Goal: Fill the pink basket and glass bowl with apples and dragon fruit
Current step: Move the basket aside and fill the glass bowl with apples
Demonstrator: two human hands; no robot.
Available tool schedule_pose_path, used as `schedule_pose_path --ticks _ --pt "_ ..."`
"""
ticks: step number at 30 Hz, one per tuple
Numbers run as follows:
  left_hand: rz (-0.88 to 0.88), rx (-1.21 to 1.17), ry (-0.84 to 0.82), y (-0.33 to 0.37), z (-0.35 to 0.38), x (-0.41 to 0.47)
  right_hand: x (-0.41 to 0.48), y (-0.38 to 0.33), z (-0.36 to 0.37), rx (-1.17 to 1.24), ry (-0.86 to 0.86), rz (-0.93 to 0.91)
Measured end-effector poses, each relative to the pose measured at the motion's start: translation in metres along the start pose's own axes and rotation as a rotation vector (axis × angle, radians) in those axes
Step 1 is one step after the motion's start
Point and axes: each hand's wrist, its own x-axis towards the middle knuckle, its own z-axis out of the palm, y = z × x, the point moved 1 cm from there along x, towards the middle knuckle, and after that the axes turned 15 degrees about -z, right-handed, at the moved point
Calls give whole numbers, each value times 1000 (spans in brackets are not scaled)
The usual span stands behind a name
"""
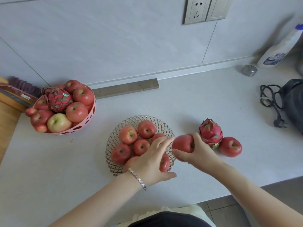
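Head view, 1 person, 2 bare hands over a pale surface point(188, 99).

The glass bowl point(114, 133) sits centre, near the front edge. We count at least 6 bowl apples point(128, 135) in it, some partly hidden by the left hand point(152, 163). That hand lies over the bowl's near right part with its fingers stretched out toward the right rim and the thumb spread. 1 red apple shows between thumb and fingers. We cannot tell whether the grip is clamped on that apple or just resting on it; there is motion blur at the fingertips. A metal bracelet point(137, 178) is on the left wrist.

The right hand point(196, 151) is just beside the bowl's right rim, its grip clamped on the held apple point(182, 143), with fingers curled over the top and the thumb underneath.

Right of that hand, on the surface, the loose dragon fruit point(210, 131) stands upright, touching the loose apple point(230, 146).

The pink basket point(85, 122) sits far left, near the wall, piled with apples, 1 of them yellow-green. The basket dragon fruit point(59, 100) lies on top with a green sticker.

Other things:
- A wooden board point(6, 122) at the left edge
- A metal bar point(126, 87) along the wall
- A wall socket point(196, 10)
- A white bottle point(278, 48) at the far right
- A small metal tin point(249, 70) near the bottle
- A black cable point(270, 102) with its plug, coiled at the right
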Motion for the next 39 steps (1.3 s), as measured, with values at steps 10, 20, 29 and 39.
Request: schedule_pose_path --ticks 10,20,29,39 --pt "-143 -202 244 12 4 16 22 21 -56 -160 -54 -87" --pt "-294 -303 177 -12 -1 14 18 128 -61 -499 88 493" --pt "-392 -354 456 -62 -30 0 19 51 -57 -608 72 211" --pt "-422 -225 503 -95 -35 4 44 -19 8 -360 -62 -132"
